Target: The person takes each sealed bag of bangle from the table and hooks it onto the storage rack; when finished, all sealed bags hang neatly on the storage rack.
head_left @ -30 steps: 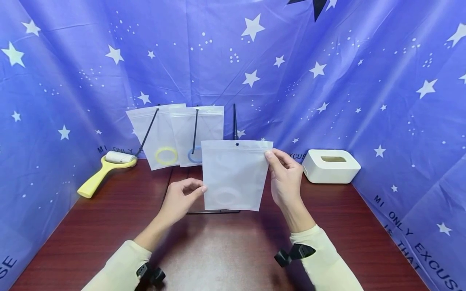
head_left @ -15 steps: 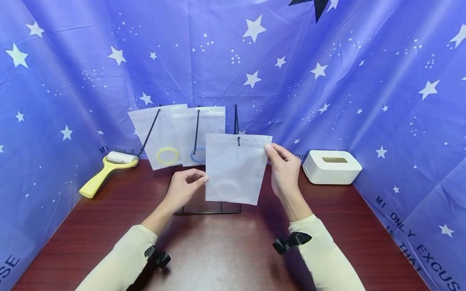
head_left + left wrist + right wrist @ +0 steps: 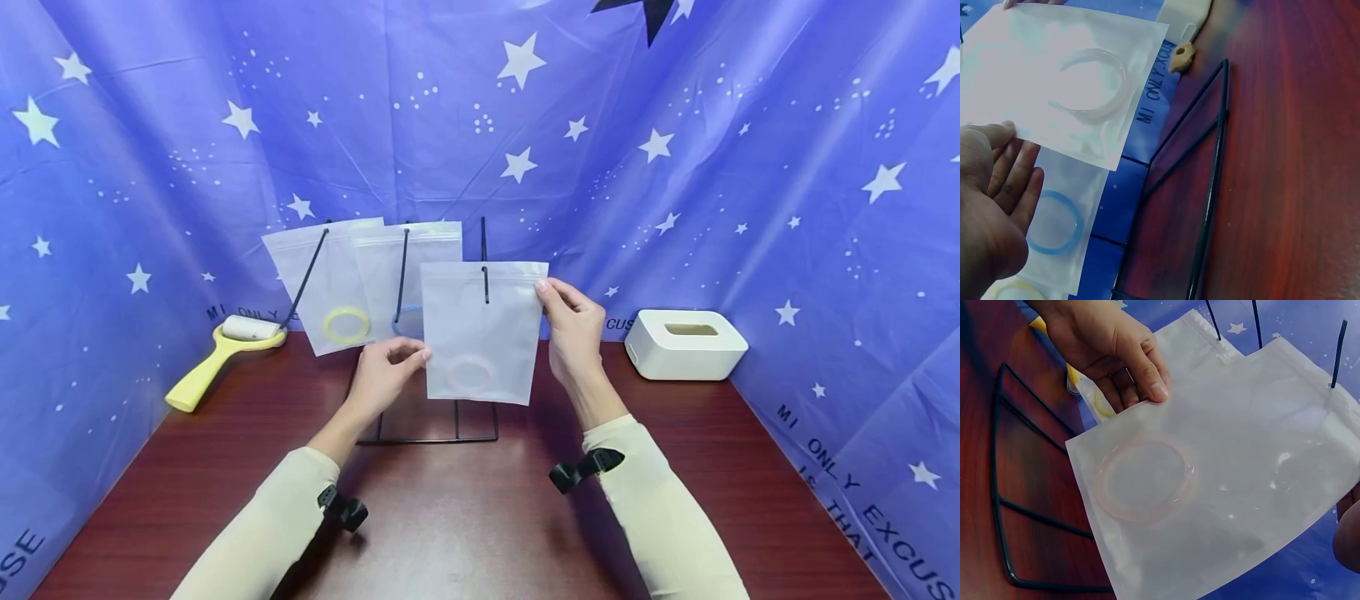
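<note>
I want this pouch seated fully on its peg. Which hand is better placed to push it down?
Probably the right hand: it pinches the pouch's top corner, close to the peg through the hang hole. The left hand holds the lower left edge, farther from the hole.

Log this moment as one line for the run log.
left hand: pinches pouch's left edge | right hand: pinches top right corner | frosted pouch with pink ring: hole threaded on rack's right prong | two pouches hung behind
</note>
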Demonstrator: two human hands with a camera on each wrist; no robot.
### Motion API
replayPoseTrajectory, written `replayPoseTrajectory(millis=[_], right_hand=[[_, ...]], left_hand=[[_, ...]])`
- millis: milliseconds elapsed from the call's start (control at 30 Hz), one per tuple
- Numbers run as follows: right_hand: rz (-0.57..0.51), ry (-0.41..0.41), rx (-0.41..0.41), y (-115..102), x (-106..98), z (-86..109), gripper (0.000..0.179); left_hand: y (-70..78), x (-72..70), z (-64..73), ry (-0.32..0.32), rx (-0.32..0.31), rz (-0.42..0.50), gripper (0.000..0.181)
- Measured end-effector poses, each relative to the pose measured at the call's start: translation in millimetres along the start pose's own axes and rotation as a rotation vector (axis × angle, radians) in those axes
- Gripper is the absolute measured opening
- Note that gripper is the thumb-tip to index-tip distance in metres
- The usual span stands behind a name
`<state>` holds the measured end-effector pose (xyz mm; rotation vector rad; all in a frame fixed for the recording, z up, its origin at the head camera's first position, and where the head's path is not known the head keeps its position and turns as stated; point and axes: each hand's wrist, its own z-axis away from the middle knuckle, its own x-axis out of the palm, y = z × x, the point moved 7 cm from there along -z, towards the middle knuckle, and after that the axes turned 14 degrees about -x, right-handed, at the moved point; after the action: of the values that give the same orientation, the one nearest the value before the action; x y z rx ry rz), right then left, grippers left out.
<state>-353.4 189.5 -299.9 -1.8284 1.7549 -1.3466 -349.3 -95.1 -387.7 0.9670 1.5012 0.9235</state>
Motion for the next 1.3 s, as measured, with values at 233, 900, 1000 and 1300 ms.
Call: replayPoseTrajectory(millis=[233, 900, 1000, 1300], right_hand=[[0.053, 0.019, 0.02, 11.1, 2.3, -14.4, 0.012], [0.141, 0.093, 0.01, 41.3, 11.5, -52.8, 0.024], [0.147, 0.107, 0.014, 46.2, 11.2, -55.7, 0.025], [0.15, 0.112, -0.014, 52.2, 15.1, -61.5, 0.026]], left_hand=[[-0.3, 3.6, -15.7, 0.02, -0.023, 0.038, 0.022], [3.0, 10.3, -64.1, 0.086, -0.106, 0.071, 0.024], [3.3, 10.7, -68.5, 0.085, -0.112, 0.083, 0.025], [3.2, 9.3, -78.9, 0.116, -0.101, 0.089, 0.024]])
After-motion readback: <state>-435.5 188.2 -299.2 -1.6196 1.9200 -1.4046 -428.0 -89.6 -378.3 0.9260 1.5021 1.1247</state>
